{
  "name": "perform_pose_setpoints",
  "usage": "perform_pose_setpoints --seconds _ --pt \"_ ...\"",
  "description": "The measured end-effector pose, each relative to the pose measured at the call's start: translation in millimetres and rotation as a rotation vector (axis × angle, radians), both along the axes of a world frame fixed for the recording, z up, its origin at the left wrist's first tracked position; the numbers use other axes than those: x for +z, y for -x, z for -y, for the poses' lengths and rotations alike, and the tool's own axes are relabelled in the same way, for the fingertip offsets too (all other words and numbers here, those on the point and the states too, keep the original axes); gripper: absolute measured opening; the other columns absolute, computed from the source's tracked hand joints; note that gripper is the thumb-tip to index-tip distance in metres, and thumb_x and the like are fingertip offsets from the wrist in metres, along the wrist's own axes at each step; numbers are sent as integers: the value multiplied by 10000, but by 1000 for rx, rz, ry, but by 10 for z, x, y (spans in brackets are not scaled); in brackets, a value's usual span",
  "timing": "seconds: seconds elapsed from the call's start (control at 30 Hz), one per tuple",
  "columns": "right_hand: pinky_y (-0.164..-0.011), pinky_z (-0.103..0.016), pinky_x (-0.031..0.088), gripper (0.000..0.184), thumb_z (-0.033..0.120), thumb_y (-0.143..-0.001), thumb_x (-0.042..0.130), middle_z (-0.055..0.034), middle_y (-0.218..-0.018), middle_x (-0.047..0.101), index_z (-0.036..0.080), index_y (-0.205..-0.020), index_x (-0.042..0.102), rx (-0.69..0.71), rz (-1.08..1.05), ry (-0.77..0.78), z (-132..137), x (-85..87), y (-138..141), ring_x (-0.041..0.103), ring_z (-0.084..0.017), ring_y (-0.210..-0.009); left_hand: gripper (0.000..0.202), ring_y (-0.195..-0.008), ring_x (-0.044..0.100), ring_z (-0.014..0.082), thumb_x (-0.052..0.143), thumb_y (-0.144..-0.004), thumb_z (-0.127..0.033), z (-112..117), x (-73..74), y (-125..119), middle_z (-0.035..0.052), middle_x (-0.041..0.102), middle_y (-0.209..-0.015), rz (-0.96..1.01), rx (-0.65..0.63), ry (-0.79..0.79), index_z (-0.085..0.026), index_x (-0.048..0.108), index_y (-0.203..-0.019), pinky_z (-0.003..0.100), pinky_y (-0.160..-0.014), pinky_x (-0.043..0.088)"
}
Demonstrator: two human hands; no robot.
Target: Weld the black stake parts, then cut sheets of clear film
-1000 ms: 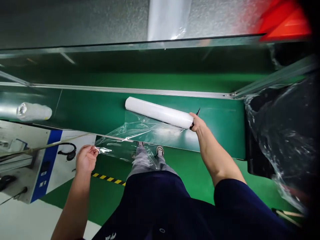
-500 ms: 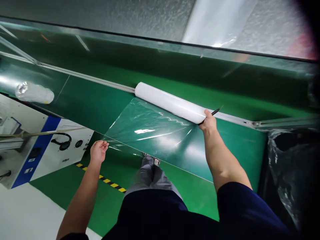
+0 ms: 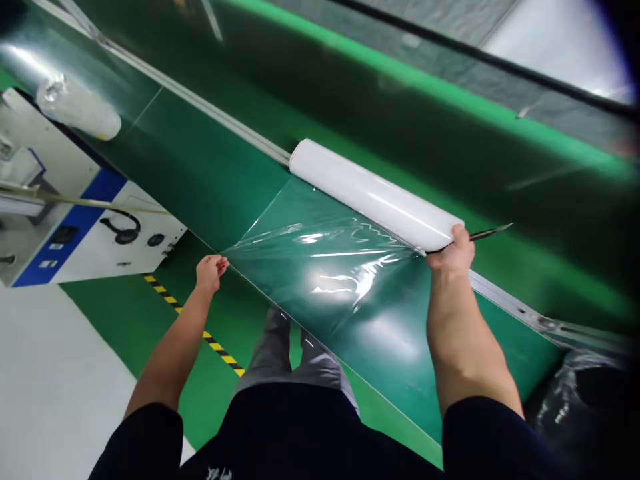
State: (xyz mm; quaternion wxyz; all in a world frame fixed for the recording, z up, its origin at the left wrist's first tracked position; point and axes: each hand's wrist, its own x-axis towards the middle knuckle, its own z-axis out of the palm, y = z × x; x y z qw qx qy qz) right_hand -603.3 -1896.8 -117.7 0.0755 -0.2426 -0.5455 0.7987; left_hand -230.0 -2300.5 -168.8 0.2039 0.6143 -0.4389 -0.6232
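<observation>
A white roll of plastic film [image 3: 375, 193] lies along the back edge of the green tabletop [image 3: 210, 180]. From it a clear sheet of film [image 3: 320, 247] is drawn out towards me, creased and shiny. My left hand [image 3: 213, 272] pinches the sheet's near left corner at the table's front edge. My right hand [image 3: 454, 252] closes around the right end of the roll. A thin dark pointed tool [image 3: 493, 231] sticks out to the right from that same hand; its grip is hidden by my fingers, so its kind is unclear.
A plastic-wrapped roll [image 3: 77, 107] lies farther left on the tabletop. At left stands a white and blue machine [image 3: 100, 213] with a black cable. A metal rail [image 3: 200, 103] runs along the back edge. Black plastic sheeting [image 3: 575, 393] hangs at right. Yellow-black tape [image 3: 215, 345] marks the floor.
The view has turned and shifted. My left hand has drawn the film's corner a little outward, and the sheet looks tauter with more creases. My right hand stays at the roll's end.
</observation>
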Motion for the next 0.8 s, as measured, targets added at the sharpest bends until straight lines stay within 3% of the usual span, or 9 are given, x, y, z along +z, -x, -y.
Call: perform_pose_setpoints --seconds 0.23,0.4,0.53,0.6,0.7,0.8 --pt "-647 -263 595 222 97 -902 458 0 -761 637 179 -735 579 37 -14 -50 23 33 321 660 -138 -720 110 -567 623 121 661 -660 -192 -299 -175 57 43 682 -698 47 30 50 -162 582 -730 216 -525 442" --pt "-729 -289 605 260 123 -908 452 -34 -872 673 203 -700 587 73 -37 -99 2 -24 261 701 -155 -817 109 -523 600 133 657 -682 -182 -405 -193 13 73 682 -704 215 -59 135 -168 559 -729 245 -510 433" --pt "-785 -308 601 292 128 -914 452 -45 -856 690 209 -688 618 153 -74 -79 -55 -77 140 710 -167 -840 310 -562 637 180 693 -657 -148 -383 -188 -113 73 677 -713 360 -95 125 -162 583 -946 286 -553 474" --pt "-787 -312 600 284 137 -919 468 -41 -834 690 208 -698 631 183 -106 -79 -86 -102 114 709 -168 -837 420 -670 677 214 682 -678 -139 -387 -175 -190 101 693 -826 414 -69 157 -154 568 -1082 330 -634 514" --pt "-785 -292 596 275 122 -913 466 -26 -815 678 206 -703 621 216 -131 -66 -118 -133 115 703 -152 -818 431 -963 682 260 617 -767 -146 -534 -138 -191 163 675 -1085 471 -99 474 -146 574 -1196 399 -867 528" --pt "-777 -284 599 243 129 -900 485 -15 -796 656 204 -689 581 210 -100 -59 -121 -146 137 688 -144 -773 406 -1270 559 296 549 -860 -188 -882 -95 33 204 609 -1313 404 -416 868 -133 599 -1260 436 -1104 415"
